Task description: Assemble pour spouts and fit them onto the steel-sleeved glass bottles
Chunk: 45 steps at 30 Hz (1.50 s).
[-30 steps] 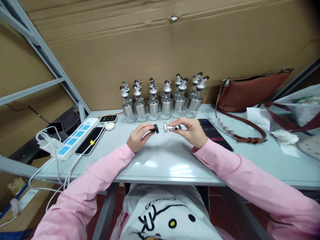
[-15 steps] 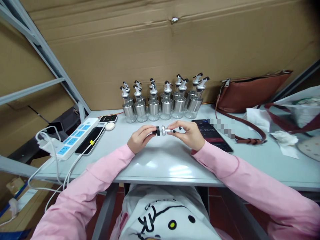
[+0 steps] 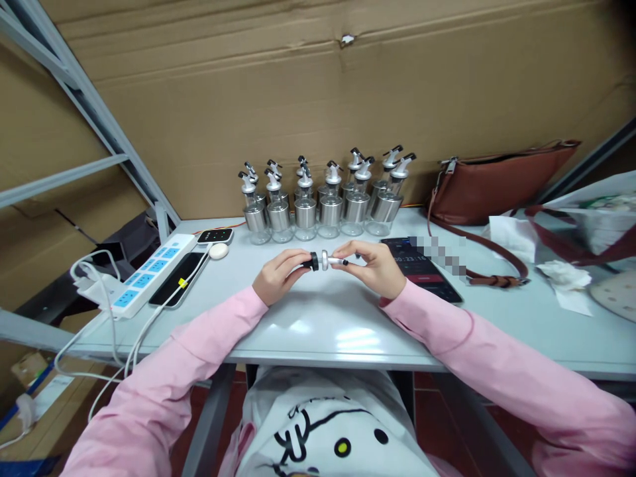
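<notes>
Between my hands, above the table, a bottle pourer [image 3: 324,260] with a silver collar, a black stopper end and a pale spout lies sideways. My left hand [image 3: 282,273] pinches its black stopper end. Closed on the spout end are the thumb and fingers of my right hand [image 3: 373,266]. Behind them stand several glass oil bottles [image 3: 330,211] with steel sleeves, in two rows, each fitted with a similar silver pourer with a black tip. A small dark piece [image 3: 358,256] lies just behind my right fingers, partly hidden.
At left lie a white power strip [image 3: 130,299], a dark phone [image 3: 171,291], cables and a small black-faced device [image 3: 215,236]. A second phone [image 3: 432,281] is beside my right wrist. Further right are a brown bag [image 3: 501,185] and crumpled tissue [image 3: 566,275]. Cardboard [image 3: 278,86] stands behind.
Both hands stay almost in place with the pourer between them. Its spout end has shifted very slightly; the bottles have not moved.
</notes>
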Tool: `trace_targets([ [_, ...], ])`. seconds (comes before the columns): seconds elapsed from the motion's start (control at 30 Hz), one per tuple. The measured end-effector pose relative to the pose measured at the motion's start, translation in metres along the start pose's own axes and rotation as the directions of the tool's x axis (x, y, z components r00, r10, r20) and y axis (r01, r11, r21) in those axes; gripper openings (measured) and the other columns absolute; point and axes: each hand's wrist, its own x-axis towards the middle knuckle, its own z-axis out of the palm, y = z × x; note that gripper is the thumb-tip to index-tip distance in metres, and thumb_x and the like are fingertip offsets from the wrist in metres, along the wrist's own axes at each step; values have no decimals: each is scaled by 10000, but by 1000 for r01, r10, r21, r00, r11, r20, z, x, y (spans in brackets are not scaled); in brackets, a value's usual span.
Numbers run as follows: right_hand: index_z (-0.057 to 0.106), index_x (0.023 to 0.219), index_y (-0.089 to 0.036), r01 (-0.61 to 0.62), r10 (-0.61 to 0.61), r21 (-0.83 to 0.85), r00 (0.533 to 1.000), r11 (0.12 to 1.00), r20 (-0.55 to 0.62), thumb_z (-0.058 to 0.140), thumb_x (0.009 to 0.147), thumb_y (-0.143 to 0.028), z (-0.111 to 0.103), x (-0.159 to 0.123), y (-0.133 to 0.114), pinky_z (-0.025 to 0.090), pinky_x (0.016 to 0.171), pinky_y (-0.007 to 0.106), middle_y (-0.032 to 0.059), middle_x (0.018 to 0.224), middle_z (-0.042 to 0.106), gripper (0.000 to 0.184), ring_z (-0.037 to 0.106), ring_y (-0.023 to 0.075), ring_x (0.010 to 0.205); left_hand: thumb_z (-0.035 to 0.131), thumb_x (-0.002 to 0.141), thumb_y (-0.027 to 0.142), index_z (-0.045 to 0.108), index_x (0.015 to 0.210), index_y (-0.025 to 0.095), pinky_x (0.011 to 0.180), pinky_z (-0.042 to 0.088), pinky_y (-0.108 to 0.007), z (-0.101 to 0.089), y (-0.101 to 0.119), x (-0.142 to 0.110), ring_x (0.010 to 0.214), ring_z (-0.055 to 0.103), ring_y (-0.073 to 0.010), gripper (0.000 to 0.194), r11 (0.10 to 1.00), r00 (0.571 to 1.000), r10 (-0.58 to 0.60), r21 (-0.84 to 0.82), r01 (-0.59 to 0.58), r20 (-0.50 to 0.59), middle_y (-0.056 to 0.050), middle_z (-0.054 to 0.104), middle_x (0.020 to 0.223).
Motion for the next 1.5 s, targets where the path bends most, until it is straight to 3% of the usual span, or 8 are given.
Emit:
trace_targets([
  [0.43, 617, 703, -181, -3, 3, 45, 1000, 999, 10, 714, 703, -336, 1, -1, -3, 531, 694, 316, 66, 764, 716, 183, 672, 188, 716, 561, 852, 144, 553, 1073, 150, 830, 545, -258, 0, 0, 0, 927, 626, -138, 222, 1000, 1000, 2, -7, -2, 6, -82, 638, 986],
  [0.83, 607, 683, -193, 11, -11, -23, 1000, 1000, 17, 697, 720, -353, 2, -2, -8, 524, 669, 307, 48, 747, 713, 187, 661, 176, 686, 548, 863, 159, 566, 1054, 149, 772, 556, -257, -2, 4, 1, 881, 625, -140, 192, 996, 997, 73, 48, -73, 3, -84, 631, 957],
  [1.2, 609, 687, -178, -15, 11, 76, 999, 997, 53, 699, 719, -329, 5, -2, -6, 514, 680, 289, 52, 747, 710, 179, 658, 168, 693, 559, 853, 130, 566, 1109, 167, 747, 539, -256, -1, 5, -2, 870, 598, -133, 259, 997, 996, 78, -17, -79, -32, -77, 608, 955],
  [1.37, 613, 704, -180, -18, 11, 61, 993, 998, 115, 641, 766, -293, 6, -3, -9, 503, 674, 283, 54, 734, 695, 132, 644, 161, 689, 550, 862, 146, 546, 1118, 178, 710, 532, -247, 2, 19, 5, 841, 596, -133, 258, 984, 985, 171, -41, -171, -1, -65, 608, 935],
  [1.5, 590, 656, -186, 83, -91, 38, 954, 996, 284, 570, 793, -288, 9, -4, -16, 475, 618, 270, 40, 667, 649, 172, 596, 147, 635, 556, 863, 192, 540, 1072, 175, 643, 516, -228, 10, 37, 18, 730, 591, -119, 210, 960, 959, 280, -37, -278, 41, -36, 594, 840],
])
